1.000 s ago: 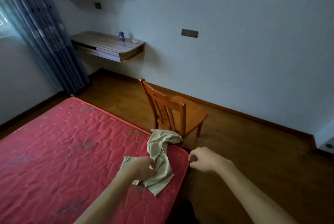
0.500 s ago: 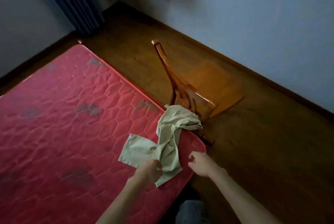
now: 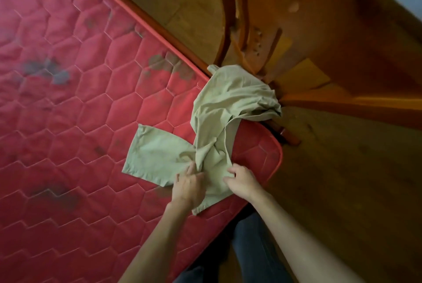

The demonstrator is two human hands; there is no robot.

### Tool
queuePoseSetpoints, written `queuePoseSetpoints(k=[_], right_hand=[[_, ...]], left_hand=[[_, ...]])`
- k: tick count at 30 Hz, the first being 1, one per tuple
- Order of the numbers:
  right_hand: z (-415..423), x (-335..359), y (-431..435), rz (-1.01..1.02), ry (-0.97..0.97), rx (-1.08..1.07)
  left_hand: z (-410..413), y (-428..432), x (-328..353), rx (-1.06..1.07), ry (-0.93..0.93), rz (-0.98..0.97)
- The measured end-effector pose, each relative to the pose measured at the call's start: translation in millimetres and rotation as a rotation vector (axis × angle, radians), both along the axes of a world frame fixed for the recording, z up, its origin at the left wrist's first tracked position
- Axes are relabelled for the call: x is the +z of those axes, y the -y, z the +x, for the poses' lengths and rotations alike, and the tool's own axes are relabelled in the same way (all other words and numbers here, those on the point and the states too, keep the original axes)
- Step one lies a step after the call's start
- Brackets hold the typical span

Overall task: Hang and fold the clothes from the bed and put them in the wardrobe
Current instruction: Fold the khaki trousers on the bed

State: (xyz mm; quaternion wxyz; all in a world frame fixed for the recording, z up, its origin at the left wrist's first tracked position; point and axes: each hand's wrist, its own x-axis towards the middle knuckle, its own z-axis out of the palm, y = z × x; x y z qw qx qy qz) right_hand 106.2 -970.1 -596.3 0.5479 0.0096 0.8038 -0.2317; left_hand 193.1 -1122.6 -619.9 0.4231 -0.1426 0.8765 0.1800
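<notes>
Left hand [image 3: 188,185] spread, pressing crumpled green garment [image 3: 228,100] onto red mattress [image 3: 68,123]; right hand [image 3: 242,182] pinching its near right edge. Wooden chair [image 3: 249,38] just beyond.

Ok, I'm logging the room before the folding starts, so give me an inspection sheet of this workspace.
Surface: red quilted mattress with dark stains.
Job's things: one khaki garment, crumpled at the mattress corner, one flap spread flat; no hanger or wardrobe in view.
Clutter: nothing seen.
Hands: left hand rests on the garment, grip unclear; right hand pinches its edge.
Cables: nothing seen.
Surroundings: wooden chair, blurred, close by the mattress corner; wooden floor; the person's dark trousers at the bottom.
</notes>
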Motion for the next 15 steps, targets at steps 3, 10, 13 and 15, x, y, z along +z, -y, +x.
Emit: queuePoseSetpoints(k=[3,10,13,15], right_hand=[[-1.9,0.9,5.5,-0.029,-0.081,-0.273],[-9.9,77.3,39.4,-0.362,0.142,-0.522],[-11.8,113.2,44.7,-0.431,0.214,-0.435],[-17.0,139.3,39.9,-0.465,0.257,-0.35]], left_hand=[[2.3,25.2,6.1,0.176,-0.054,0.067],[-26.4,46.4,84.8,1.113,0.02,0.629],[-42.4,41.6,123.4,1.101,0.045,0.682],[-46.6,36.6,147.8,1.038,0.003,0.605]])
